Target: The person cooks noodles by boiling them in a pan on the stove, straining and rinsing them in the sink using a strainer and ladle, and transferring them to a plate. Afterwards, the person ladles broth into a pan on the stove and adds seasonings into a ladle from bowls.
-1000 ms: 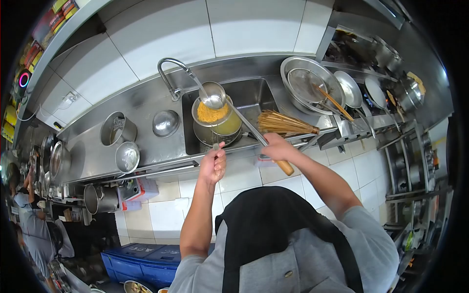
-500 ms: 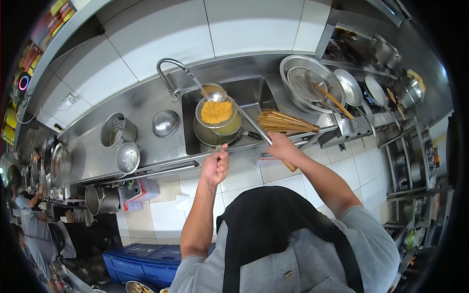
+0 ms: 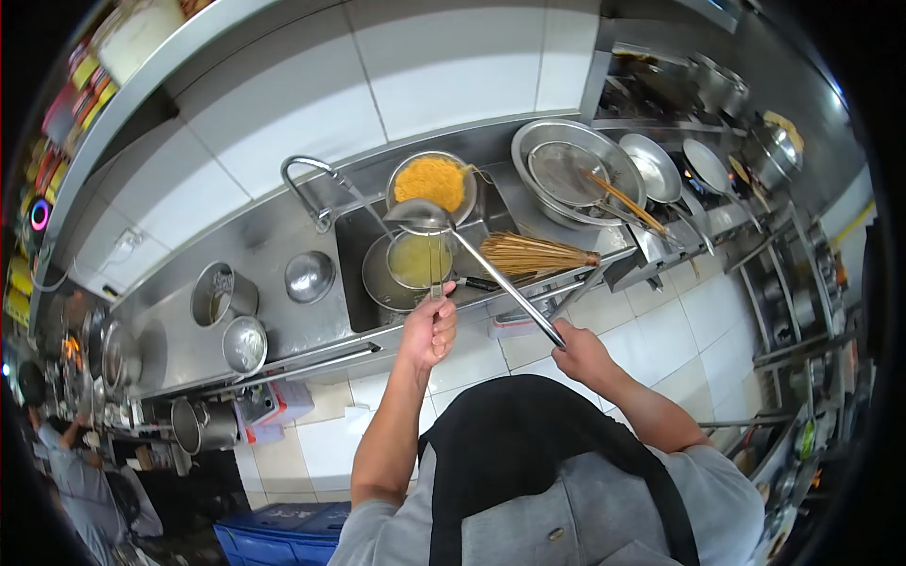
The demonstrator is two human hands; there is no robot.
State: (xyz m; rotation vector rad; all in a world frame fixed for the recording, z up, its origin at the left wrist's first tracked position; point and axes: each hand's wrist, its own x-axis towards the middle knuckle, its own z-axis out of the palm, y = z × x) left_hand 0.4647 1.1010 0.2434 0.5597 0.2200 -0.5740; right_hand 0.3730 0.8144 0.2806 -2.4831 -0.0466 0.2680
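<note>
In the head view, the left hand [image 3: 430,330], in front of the sink [image 3: 495,215], is closed around the thin handle of a strainer [image 3: 471,200]; the right hand [image 3: 581,353], farther right in front of the sink, grips the long handle of a ladle [image 3: 421,217]. The strainer, loaded with orange shreds [image 3: 429,182], has shifted from the middle of the sink to its back edge, uncovering the yellow liquid [image 3: 421,258] in a bowl over the sink. The ladle, behind the shreds half a second ago, now lies across the strainer's handle. The shreds thus appear lifted clear of the liquid, with a few strands trailing past the strainer's right rim. They lie beyond both hands at the back of the sink, straight out from the left hand and well apart from the right. Under the bowl, inside the sink, is a wide pan [image 3: 377,283].
</note>
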